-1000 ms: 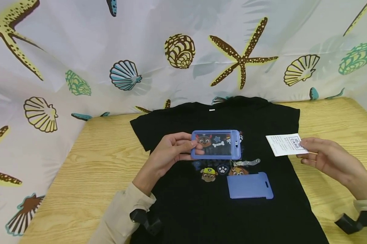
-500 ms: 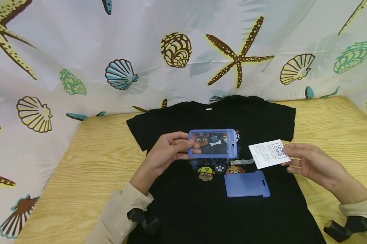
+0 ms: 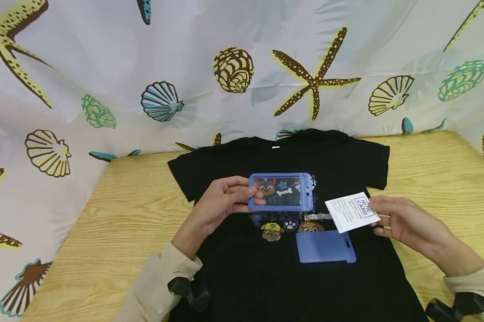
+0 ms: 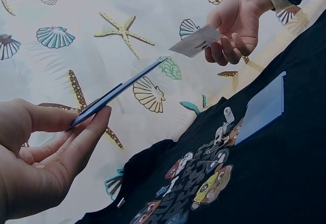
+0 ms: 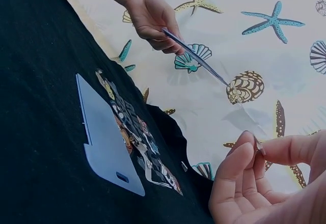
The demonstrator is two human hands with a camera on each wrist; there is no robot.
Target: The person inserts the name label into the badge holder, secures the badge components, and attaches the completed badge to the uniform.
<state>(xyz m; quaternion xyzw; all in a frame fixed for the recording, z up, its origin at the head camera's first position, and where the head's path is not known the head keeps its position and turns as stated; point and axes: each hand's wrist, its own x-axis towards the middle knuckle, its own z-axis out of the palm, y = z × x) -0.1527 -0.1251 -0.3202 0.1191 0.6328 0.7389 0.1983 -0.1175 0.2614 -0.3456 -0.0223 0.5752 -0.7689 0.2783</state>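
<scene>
My left hand (image 3: 221, 201) pinches the left end of a blue card-holder frame (image 3: 282, 208), thumb on top and fingers behind its clear window. The left wrist view shows that frame nearly edge-on, raised above the shirt. To its right, my right hand (image 3: 412, 226) pinches a white paper card (image 3: 346, 214) printed "ID/IC CARD" by its right edge. A gap separates card and frame in the head view. Below them a flat blue cover plate (image 3: 324, 248) with a slot at one end lies on the black T-shirt (image 3: 274, 290).
A clear strap with a metal clip (image 3: 317, 217) lies on the shirt's cartoon dog print (image 3: 272, 232), just behind the cover plate. Under the shirt is a wooden table (image 3: 121, 214). A white cloth (image 3: 201, 112) with shells and starfish hangs along the back and left.
My right hand has brought the card leftward and lower, closer to the frame, and the card has turned to slant more. My left hand and the frame stay almost in place.
</scene>
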